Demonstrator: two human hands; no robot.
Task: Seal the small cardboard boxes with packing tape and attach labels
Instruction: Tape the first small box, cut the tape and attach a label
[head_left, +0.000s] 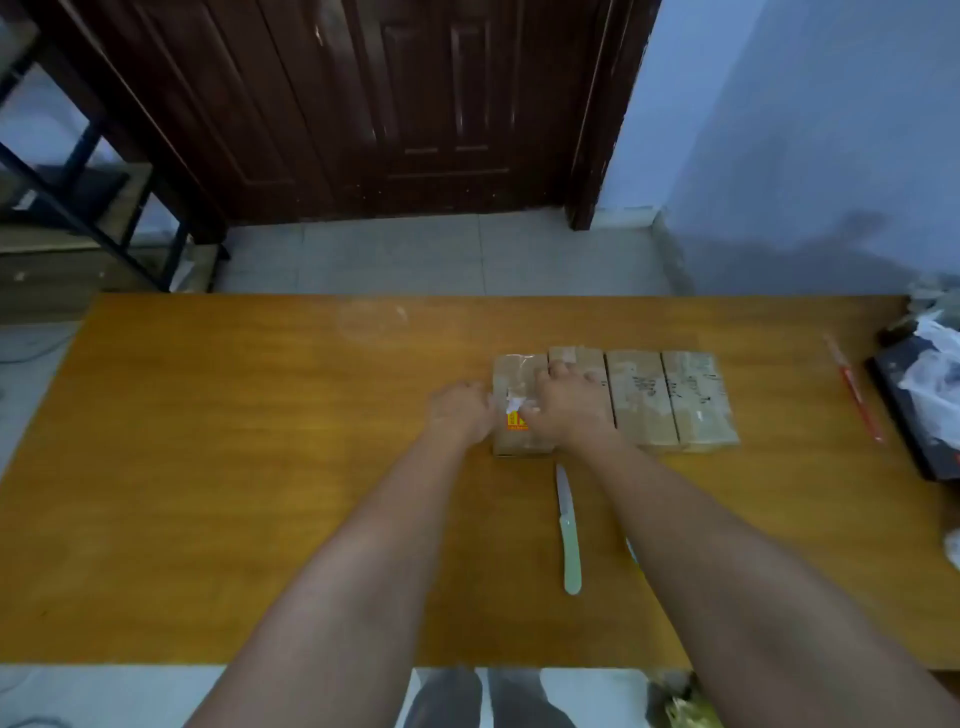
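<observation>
Two bare forearms reach from the near edge of the orange wooden table (208, 467) toward a row of four small cardboard boxes set side by side, touching one another, a little right of the table's middle. Both hands work on the leftmost box (514, 374), which has shiny clear tape across its top and an orange-and-yellow label (517, 420) on its near half. The left hand (460, 410) lies against that box's left side with its fingers at the box's edge; blur hides whether they are curled or straight, so I cannot tell if it grips. The right hand (563, 405) rests palm-down on top, its fingers spread fairly flat over the leftmost box and the second box (584, 364) beside it, pressing rather than gripping. A crumpled bit of white paper or tape (514, 402) shows between the two hands. The third box (641, 397) and the fourth box (698, 397) carry dark handwriting and tape on their tops.

Just nearer than the boxes a knife (568, 530) with a pale green handle lies flat, blade pointing toward the boxes. Well to the right lies a red pen (854, 387), and at the right table edge sits a dark flat object with a white plastic bag (930, 379) on it. Beyond the table are a tiled floor, a dark wooden door (389, 104) and a blue wall (805, 130).
</observation>
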